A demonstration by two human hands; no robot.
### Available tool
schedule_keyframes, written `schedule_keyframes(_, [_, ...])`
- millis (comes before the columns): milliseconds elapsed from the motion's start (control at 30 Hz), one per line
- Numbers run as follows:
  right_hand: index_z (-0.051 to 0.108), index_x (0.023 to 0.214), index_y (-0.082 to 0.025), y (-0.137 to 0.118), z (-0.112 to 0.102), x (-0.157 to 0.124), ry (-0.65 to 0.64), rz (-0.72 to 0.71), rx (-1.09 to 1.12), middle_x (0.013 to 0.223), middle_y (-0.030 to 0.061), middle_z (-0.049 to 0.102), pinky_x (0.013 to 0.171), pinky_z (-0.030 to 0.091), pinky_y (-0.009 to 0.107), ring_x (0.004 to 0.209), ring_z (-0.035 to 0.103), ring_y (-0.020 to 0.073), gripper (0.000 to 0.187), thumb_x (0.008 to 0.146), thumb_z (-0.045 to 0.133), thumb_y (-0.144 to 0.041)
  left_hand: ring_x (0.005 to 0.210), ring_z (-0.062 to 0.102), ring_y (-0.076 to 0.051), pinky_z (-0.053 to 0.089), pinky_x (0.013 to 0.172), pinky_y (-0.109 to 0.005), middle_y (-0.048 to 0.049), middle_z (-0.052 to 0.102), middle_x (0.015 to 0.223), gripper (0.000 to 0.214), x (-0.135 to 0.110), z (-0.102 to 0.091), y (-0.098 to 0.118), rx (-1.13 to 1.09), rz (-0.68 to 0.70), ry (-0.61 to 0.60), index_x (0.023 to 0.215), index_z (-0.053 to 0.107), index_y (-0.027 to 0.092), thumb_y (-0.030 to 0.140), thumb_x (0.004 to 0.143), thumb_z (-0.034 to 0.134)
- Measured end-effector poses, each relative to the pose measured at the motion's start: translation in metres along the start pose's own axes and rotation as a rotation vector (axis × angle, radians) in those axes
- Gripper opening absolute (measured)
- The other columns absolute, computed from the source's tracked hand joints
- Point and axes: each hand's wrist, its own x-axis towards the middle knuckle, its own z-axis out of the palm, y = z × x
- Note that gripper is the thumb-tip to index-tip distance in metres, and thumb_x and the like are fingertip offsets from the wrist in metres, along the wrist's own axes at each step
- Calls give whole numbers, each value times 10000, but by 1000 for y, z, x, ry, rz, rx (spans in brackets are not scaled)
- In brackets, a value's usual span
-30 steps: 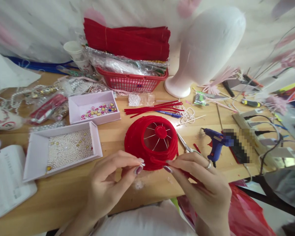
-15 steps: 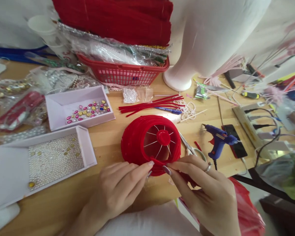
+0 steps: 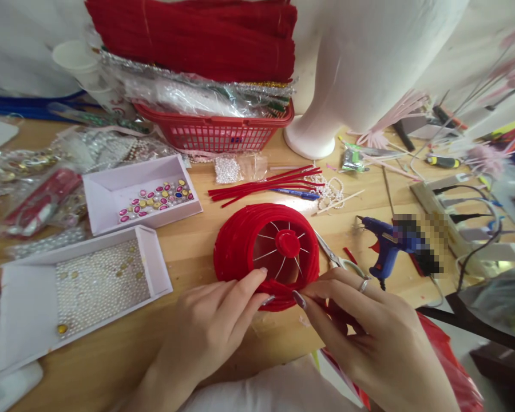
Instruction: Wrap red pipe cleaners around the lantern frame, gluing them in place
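Note:
A round red frame (image 3: 236,246), wrapped in fuzzy red pipe cleaner, rests on the table before me. White wires run from its opening's rim to a small red disc. My left hand (image 3: 217,326) is closed at the near rim, index finger on top and thumb lower, pinching the frame's edge. Just to the right, my right hand (image 3: 364,332) pinches a red pipe cleaner (image 3: 286,290) that lies against the near rim. The rest of this strand is partly hidden under my right palm. Scissors (image 3: 337,260) lie right of the frame, partly covered by my right hand.
Loose red pipe cleaners (image 3: 261,184) and a blue pen (image 3: 298,194) lie behind the frame. Left stand boxes of gems (image 3: 107,197) and pearls (image 3: 154,252). A blue glue gun (image 3: 386,243) lies right. Behind are a red basket (image 3: 223,134) and a white stand (image 3: 311,137).
The view has shifted slightly. My left index finger has lifted and straightened along the rim, while my right hand keeps its pinch on the pipe cleaner.

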Motion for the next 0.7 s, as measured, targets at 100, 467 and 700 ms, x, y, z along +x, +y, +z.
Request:
schedule_keyframes(100, [626,812,-225,-1,1,3,22,-17,9,696,-31,585,479,382,218,504,505,74,165,952,542,-204,555,672,-78,491,588,-203,39,753,771,207,-1,-1,1,-8,-30,-25,1195,593,163,253,1031,505])
schedule_keyframes(467, [603,848,-226,6,6,2,43,-97,29,737,-20,595,509,393,195,607,568,85,144,936,534,-135,408,535,-43,399,458,-149,120,601,543,191,6,-4,8,-190,-236,-108,1172,605,245,286,986,582])
schedule_keyframes(700, [613,857,-217,11,6,1,62,-130,70,765,-6,620,521,399,214,621,562,103,134,927,544,-126,349,512,-45,396,422,-120,131,553,453,68,15,-2,14,-305,-370,-174,1010,631,249,266,966,582])
